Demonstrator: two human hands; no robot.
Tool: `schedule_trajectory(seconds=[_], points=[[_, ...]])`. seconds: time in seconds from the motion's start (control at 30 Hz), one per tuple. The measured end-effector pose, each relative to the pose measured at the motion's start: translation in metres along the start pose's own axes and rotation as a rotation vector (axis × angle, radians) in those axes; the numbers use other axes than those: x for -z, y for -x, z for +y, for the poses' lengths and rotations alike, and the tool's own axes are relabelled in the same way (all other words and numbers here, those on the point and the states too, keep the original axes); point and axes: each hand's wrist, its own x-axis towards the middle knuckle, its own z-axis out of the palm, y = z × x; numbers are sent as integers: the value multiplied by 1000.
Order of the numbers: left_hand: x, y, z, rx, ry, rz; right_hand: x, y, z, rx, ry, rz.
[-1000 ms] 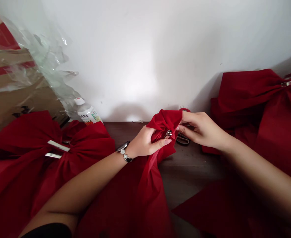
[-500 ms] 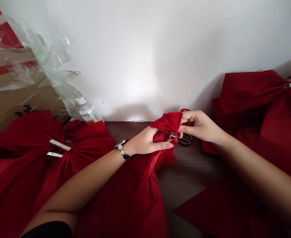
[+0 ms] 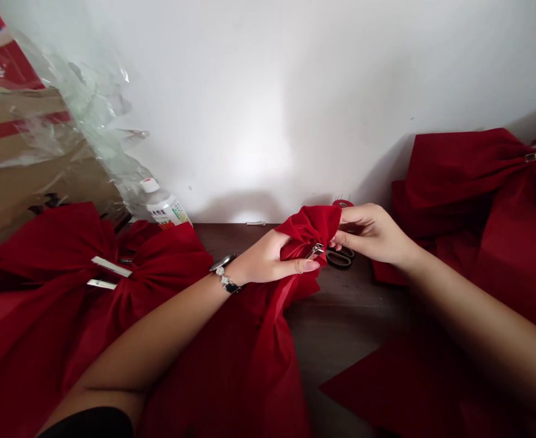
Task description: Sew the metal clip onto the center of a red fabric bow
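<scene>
From across the room, the bunch of red cloth (image 3: pixel 306 230) held up over the table looks a little fuller and rounder at the top than it did a moment ago, and the cloth falling below it has widened from a narrow strip into a broader fold. The hands themselves have barely shifted. The left hand (image 3: pixel 268 258), with a watch (image 3: pixel 224 271) on its wrist, has a closed grip around the front of the bunch, its thumb lying across the folds. The right hand (image 3: pixel 372 234) comes in from the other side, its grip closed on the bunch's right edge, fingers curled and pinching the cloth. A small metal clip (image 3: pixel 316 250) sits in the folds just above the left thumb; whether either hand is pressing it can't be made out.

Just behind the right hand, a pair of dark-handled scissors (image 3: pixel 339 258) lies on the table (image 3: pixel 244 240). To the left spreads a large red bow (image 3: pixel 58 246), pinched at its middle by a metal clip (image 3: pixel 111 266), and another red bow (image 3: pixel 459 167) lies to the right. Farther back on the left stand a plastic bottle (image 3: pixel 165 208), crumpled clear film (image 3: pixel 89 115) and a cardboard box (image 3: pixel 21 164), against a white wall (image 3: pixel 341 91).
</scene>
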Motion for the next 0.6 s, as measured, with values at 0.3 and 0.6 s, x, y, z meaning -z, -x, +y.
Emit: schedule_trajectory(seconds=[0.3, 0.6], points=[[-14, 1, -4, 234, -155, 254, 16, 1, -37, 67, 787, 54], [-23, 2, 6, 286, -290, 297, 0, 0, -32, 424, 870, -56]])
